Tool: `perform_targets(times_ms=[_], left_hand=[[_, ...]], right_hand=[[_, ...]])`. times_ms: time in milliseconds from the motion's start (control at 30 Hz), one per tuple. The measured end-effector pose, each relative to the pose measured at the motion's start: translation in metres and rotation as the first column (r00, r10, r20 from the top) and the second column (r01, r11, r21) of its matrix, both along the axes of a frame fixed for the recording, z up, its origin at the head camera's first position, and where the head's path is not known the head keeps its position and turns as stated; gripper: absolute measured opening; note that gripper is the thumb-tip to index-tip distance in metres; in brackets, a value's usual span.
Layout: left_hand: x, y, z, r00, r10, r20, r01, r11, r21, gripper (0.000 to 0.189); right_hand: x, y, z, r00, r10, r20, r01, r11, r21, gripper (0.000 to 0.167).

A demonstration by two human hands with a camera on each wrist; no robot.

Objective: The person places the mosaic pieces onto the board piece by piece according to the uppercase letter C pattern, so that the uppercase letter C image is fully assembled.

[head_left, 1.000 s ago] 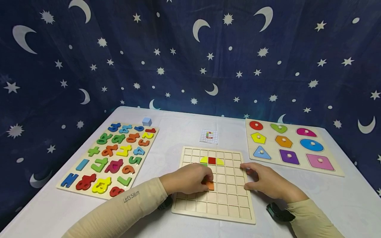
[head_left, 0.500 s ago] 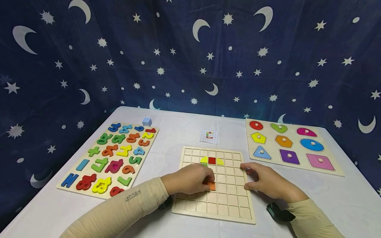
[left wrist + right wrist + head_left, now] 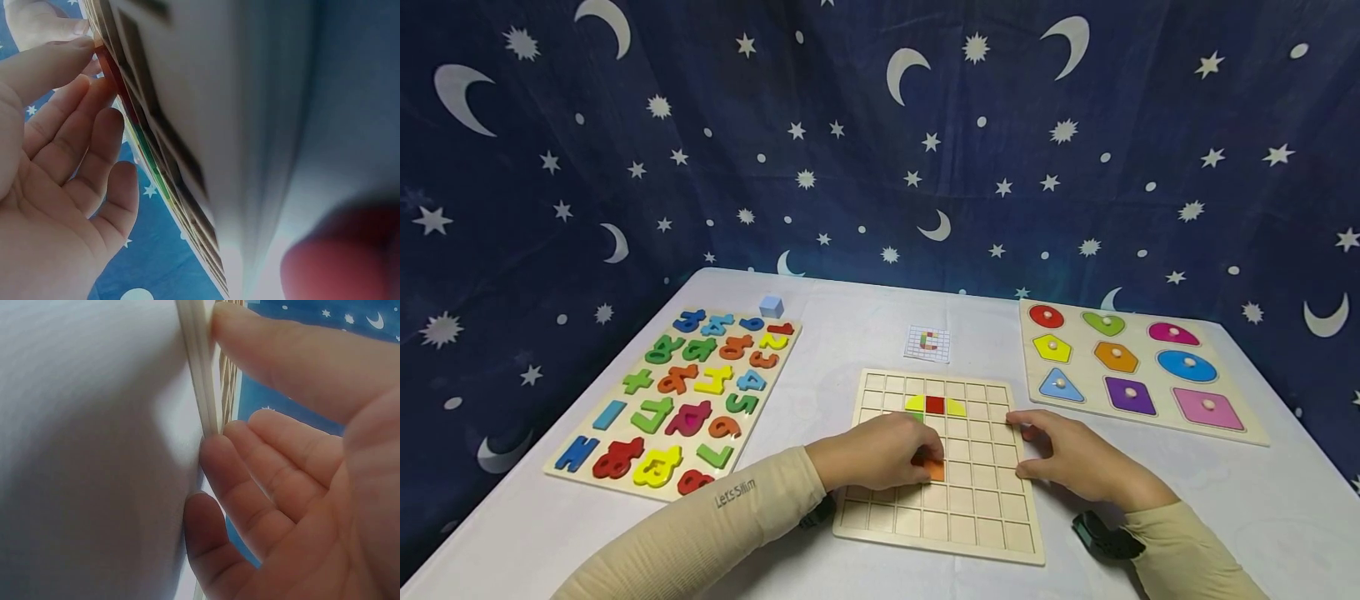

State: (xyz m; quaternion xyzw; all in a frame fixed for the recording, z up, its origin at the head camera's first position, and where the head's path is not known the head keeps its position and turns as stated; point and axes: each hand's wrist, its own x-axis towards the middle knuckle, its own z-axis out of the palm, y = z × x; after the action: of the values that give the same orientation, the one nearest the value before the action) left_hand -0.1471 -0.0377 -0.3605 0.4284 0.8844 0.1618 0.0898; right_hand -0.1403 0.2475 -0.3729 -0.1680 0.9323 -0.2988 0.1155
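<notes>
A wooden grid board (image 3: pixel 962 527) lies on the white table in front of me. My left hand (image 3: pixel 880 450) pinches an orange square tile (image 3: pixel 936 471) between thumb and fingers, low over a middle cell. Part of that tile is hidden behind the fingers. Farther up the grid sits a red square (image 3: pixel 935 405), with yellow quarter-round tiles (image 3: pixel 956 408) on both sides. A green tile (image 3: pixel 915 416) peeks out beyond the left hand. My right hand (image 3: pixel 1067 450) rests its thumb and fingertips along the board's right edge (image 3: pixel 201 369).
A small pattern card (image 3: pixel 927 343) lies behind the grid board. To the left is a board of coloured numbers and letters (image 3: pixel 752 442), with a pale blue cube (image 3: pixel 771 307) at its far corner. A knobbed shape puzzle (image 3: pixel 1157 404) lies at the right.
The left hand has shifted slightly to the right with the orange tile, mostly in the first half second. The right hand stays at the board's edge.
</notes>
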Motion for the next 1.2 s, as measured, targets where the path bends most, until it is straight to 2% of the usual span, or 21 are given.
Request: perform_targets(times_ms=[167, 467, 733, 933, 1200], left_hand=[[-0.0016, -0.0005, -0.0009, 1.0, -0.014, 0.011, 0.014, 1.0, 0.014, 0.014], [-0.0011, 0.0014, -0.0001, 1.0, 0.03, 0.009, -0.03, 0.999, -0.018, 0.015], [-0.0006, 0.0014, 0.0002, 1.0, 0.03, -0.008, -0.031, 1.0, -0.008, 0.013], [-0.0001, 0.0007, 0.0008, 0.999, 0.021, 0.025, -0.021, 1.0, 0.014, 0.014], [-0.001, -0.0047, 0.0008, 0.993, 0.057, 0.1, -0.063, 0.996, 0.06, 0.022]], right_hand=[[-0.0004, 0.0006, -0.0003, 1.0, 0.005, -0.006, -0.005, 1.0, -0.003, 0.067], [0.0011, 0.0008, 0.001, 1.0, 0.02, -0.005, -0.02, 1.0, -0.005, 0.067], [0.0008, 0.0, 0.0016, 1.0, 0.016, -0.002, -0.016, 1.0, -0.006, 0.067], [0.0013, 0.0013, 0.0012, 0.999, 0.035, -0.011, -0.035, 0.999, -0.011, 0.069], [-0.0002, 0.0012, -0.0011, 1.0, 0.016, -0.005, -0.016, 1.0, -0.01, 0.067]])
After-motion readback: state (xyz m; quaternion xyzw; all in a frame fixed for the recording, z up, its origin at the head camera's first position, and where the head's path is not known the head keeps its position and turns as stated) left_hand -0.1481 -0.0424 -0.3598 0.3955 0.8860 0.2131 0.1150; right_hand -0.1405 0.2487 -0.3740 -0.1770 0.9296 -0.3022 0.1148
